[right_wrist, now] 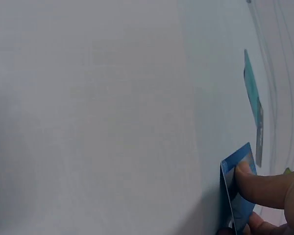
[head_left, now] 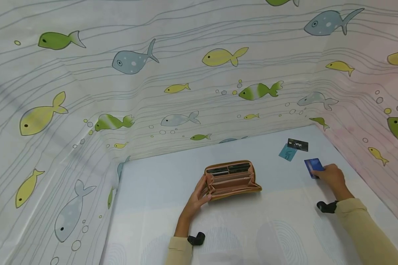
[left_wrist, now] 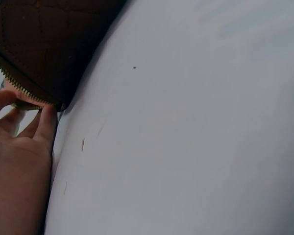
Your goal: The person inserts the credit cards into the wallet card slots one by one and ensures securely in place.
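Observation:
A brown quilted wallet (head_left: 232, 180) with a gold zipper (left_wrist: 19, 83) stands unzipped on the table, its pink inner pockets facing up and several dark cards in the slots. My left hand (head_left: 195, 200) grips its left end, thumb at the near corner and fingers behind. Over to the right, my right hand (head_left: 333, 180) pinches a blue card (head_left: 313, 166) by its right edge. In the right wrist view the thumb presses flat on the face of that card (right_wrist: 239, 191), which is tilted. Fingers behind the card are partly hidden.
Just beyond the right hand lie a black card (head_left: 298, 144) marked "Vip" and a teal card (head_left: 287, 152), overlapping on the white table (head_left: 159, 187). Fish-printed sheeting (head_left: 185, 99) rises behind and at both sides. Each wrist wears a small black camera (head_left: 196, 239).

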The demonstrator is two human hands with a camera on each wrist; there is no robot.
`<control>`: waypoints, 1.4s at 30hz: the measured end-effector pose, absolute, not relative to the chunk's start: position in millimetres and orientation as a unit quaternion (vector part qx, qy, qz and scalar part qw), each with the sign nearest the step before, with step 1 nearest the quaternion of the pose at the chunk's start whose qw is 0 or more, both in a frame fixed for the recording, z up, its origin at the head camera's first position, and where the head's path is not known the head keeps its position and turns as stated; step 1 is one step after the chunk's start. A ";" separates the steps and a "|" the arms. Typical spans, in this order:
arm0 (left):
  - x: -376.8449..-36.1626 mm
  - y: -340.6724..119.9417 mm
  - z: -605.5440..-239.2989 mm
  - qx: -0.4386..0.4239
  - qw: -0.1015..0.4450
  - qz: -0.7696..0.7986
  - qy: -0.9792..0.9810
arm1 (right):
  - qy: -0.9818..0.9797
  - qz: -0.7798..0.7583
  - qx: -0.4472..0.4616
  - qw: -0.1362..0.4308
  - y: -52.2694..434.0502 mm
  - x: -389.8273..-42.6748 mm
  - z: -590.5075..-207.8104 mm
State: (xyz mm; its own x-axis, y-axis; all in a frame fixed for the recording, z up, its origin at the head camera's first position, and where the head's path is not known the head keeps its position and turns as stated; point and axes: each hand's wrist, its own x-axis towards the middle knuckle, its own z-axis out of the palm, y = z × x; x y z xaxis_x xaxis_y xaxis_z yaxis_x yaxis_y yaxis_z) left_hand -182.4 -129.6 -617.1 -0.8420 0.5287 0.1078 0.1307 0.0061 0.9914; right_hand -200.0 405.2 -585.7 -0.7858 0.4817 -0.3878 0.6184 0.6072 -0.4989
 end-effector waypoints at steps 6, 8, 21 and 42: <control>-177.2 -128.7 -593.3 0.240 0.160 0.661 0.692 | 0.892 -0.330 0.302 0.063 403.5 -199.7 -588.5; -176.4 -128.3 -590.9 0.237 0.160 0.662 0.693 | 0.894 -0.333 0.295 0.050 402.5 -198.7 -589.0; -176.9 -128.8 -588.8 0.235 0.161 0.662 0.693 | 0.876 -0.386 0.289 0.021 401.1 -194.9 -581.0; -183.8 -130.4 -624.7 0.239 0.138 0.672 0.687 | 0.868 -0.468 0.169 0.007 367.1 -193.3 -556.4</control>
